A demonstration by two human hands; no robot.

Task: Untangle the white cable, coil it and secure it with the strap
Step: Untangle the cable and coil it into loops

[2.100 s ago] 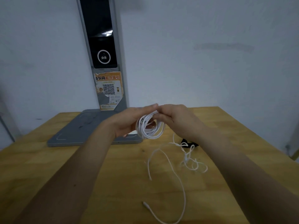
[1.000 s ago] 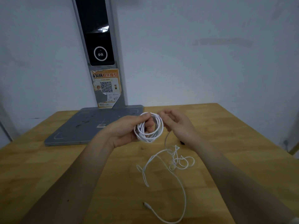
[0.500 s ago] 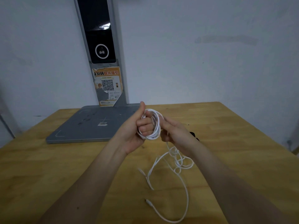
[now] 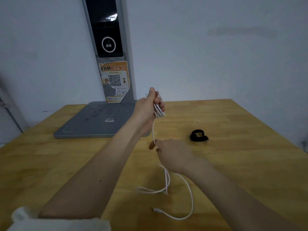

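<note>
My left hand (image 4: 150, 105) is raised above the table and grips a small bundle of coiled white cable (image 4: 159, 110). One strand runs straight down from the bundle to my right hand (image 4: 173, 155), which pinches it between thumb and fingers. Below my right hand the loose rest of the cable (image 4: 166, 185) lies in loops on the wood, its plug end (image 4: 157, 210) near the front. The black strap (image 4: 198, 135) lies curled on the table to the right of both hands, apart from them.
The wooden table (image 4: 241, 164) stands against a white wall. A grey flat base (image 4: 100, 120) with an upright grey post (image 4: 108, 47) carrying a dark panel and an orange QR sticker occupies the back left.
My hands have separated: the left lifted the coil higher, the right slid down the strand toward the table. The loose tangle has pulled out into fewer loops, and the black strap is now uncovered.
</note>
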